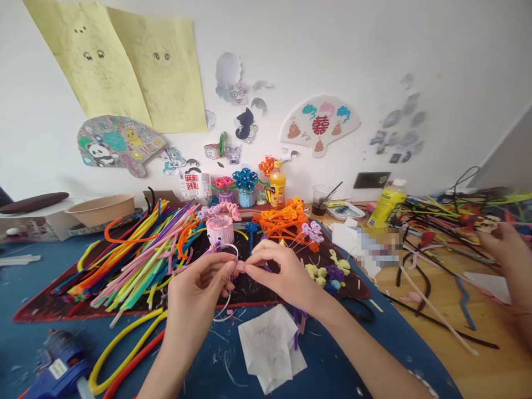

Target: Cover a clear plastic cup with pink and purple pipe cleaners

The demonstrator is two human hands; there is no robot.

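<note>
My left hand point(200, 285) is closed in a pinch on a thin white hoop point(226, 316), which curves above and below the fingers. At the same spot, a small pale pink piece point(240, 266) shows between the fingertips of both hands; its exact kind is too small to tell. My right hand point(279, 272) pinches this pink piece from the other side, thumb and forefinger pressed together. Just behind the hands stands a pink pot point(220, 228) made of fuzzy stems. Below them lies a creased white paper point(268, 343) with thin clippings on it.
Many coloured pipe cleaners point(141, 255) are heaped at left, with an orange bundle point(282, 219) at right. A blue glue gun point(62, 368) lies front left. Juice bottle point(277, 185) and yellow bottle point(387, 202) stand behind. Another person's hand point(505, 255) is at far right.
</note>
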